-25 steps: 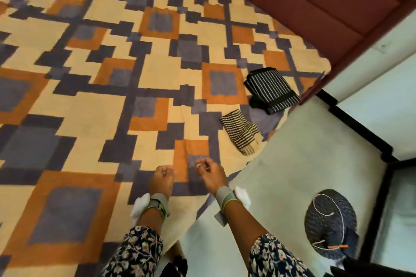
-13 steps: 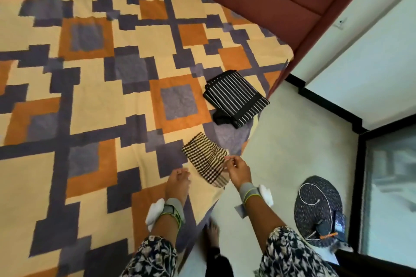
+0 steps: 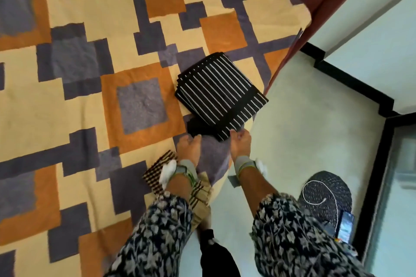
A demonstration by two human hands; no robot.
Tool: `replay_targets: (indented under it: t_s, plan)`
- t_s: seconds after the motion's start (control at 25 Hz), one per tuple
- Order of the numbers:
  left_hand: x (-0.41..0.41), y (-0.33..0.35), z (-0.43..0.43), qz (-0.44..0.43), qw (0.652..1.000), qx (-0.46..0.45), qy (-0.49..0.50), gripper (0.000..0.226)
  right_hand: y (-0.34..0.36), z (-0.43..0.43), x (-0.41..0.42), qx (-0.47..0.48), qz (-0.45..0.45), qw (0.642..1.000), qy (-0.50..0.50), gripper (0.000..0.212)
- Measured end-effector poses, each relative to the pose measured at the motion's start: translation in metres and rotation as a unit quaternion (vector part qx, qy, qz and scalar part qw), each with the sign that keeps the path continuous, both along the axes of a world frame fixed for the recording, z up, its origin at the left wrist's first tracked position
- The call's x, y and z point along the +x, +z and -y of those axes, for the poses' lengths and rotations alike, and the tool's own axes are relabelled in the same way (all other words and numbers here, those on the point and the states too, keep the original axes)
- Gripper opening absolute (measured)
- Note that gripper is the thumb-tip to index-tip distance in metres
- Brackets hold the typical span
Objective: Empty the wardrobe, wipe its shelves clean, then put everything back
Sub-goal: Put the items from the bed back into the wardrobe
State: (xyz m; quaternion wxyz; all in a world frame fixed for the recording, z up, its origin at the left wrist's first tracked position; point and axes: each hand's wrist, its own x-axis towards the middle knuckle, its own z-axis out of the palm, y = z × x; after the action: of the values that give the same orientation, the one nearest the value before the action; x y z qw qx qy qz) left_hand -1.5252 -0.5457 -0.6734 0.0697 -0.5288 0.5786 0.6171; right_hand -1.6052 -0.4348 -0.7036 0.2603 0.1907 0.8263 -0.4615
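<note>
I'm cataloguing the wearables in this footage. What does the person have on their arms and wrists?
The left sleeve and right sleeve are dark with a pale leaf print. The left hand and right hand are bare, no gloves. Each wrist has a grey band edged with yellow-green cord, and a white piece on its outer side.

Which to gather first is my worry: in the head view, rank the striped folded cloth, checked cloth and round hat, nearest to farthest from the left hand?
From the left hand:
1. striped folded cloth, at its fingertips, just ahead.
2. checked cloth, under the wrist, nearer the person.
3. round hat, on the floor, far right.
</note>
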Motion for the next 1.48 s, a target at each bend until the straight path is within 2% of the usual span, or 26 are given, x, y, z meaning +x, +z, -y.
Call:
replay_targets:
  t_s: [0.12,0.24,0.44,0.6,0.68,0.76,0.84,0.92,1.0,1.08,1.16,1.2,1.24,1.28,1.32,1.36,1.44,1.48]
  plan:
    - [-0.031,-0.025,0.005,0.019,0.999,0.036,0.013,0.064,-0.016,0.002,-0.023,-0.017,0.029,0.997,-0.063,0.047]
    - [-0.053,-0.049,0.003,0.042,0.996,0.075,0.023,0.072,-0.033,0.000,-0.039,-0.024,0.063,0.992,-0.110,0.051]
    - [-0.072,-0.068,-0.003,0.025,0.994,0.088,0.056,0.061,-0.052,0.005,-0.061,-0.135,0.102,0.973,-0.159,0.084]
    - [-0.065,-0.074,-0.007,0.011,0.991,0.099,0.088,0.064,-0.047,0.004,-0.053,-0.259,0.132,0.937,-0.194,0.062]
    - [-0.064,-0.075,-0.009,0.010,0.988,0.116,0.106,0.063,-0.046,0.008,-0.049,-0.272,0.131,0.931,-0.205,0.059]
    - [-0.063,-0.063,-0.008,-0.017,0.980,0.149,0.133,0.049,-0.035,0.013,-0.047,-0.273,0.123,0.930,-0.212,0.060]
    - [-0.054,-0.049,-0.007,-0.050,0.968,0.190,0.155,0.037,-0.022,0.013,-0.043,-0.276,0.122,0.933,-0.198,0.062]
    - [-0.043,-0.031,-0.001,-0.101,0.950,0.233,0.182,0.048,-0.006,0.007,-0.037,-0.269,0.121,0.943,-0.152,0.067]
    - [-0.035,-0.019,0.009,-0.132,0.935,0.255,0.209,0.054,0.008,0.001,-0.032,-0.222,0.136,0.962,-0.081,0.083]
    - [-0.015,-0.009,0.013,-0.145,0.911,0.277,0.269,0.058,0.030,-0.003,-0.016,-0.195,0.135,0.971,-0.013,0.096]
    - [-0.003,-0.007,0.012,-0.125,0.898,0.277,0.319,0.069,0.041,-0.005,-0.009,-0.204,0.142,0.969,0.010,0.103]
    - [0.019,0.001,0.012,-0.130,0.893,0.268,0.338,0.080,0.058,-0.004,0.008,-0.208,0.133,0.969,0.033,0.090]
    - [0.033,0.007,0.010,-0.125,0.888,0.272,0.350,0.088,0.066,-0.006,0.018,-0.233,0.123,0.964,0.040,0.066]
    - [0.062,0.019,0.012,-0.137,0.875,0.276,0.374,0.086,0.082,-0.003,0.039,-0.246,0.115,0.960,0.070,0.048]
    - [0.074,0.032,0.012,-0.133,0.872,0.268,0.386,0.075,0.087,-0.003,0.048,-0.258,0.101,0.957,0.081,0.039]
    - [0.115,0.048,0.014,-0.157,0.855,0.261,0.419,0.064,0.108,0.003,0.084,-0.273,0.114,0.947,0.125,0.034]
    - [0.137,0.065,0.012,-0.191,0.840,0.265,0.433,0.056,0.118,0.011,0.101,-0.276,0.112,0.941,0.160,0.029]
    - [0.194,0.090,0.010,-0.213,0.826,0.225,0.470,0.052,0.141,0.016,0.149,-0.299,0.123,0.923,0.210,0.026]
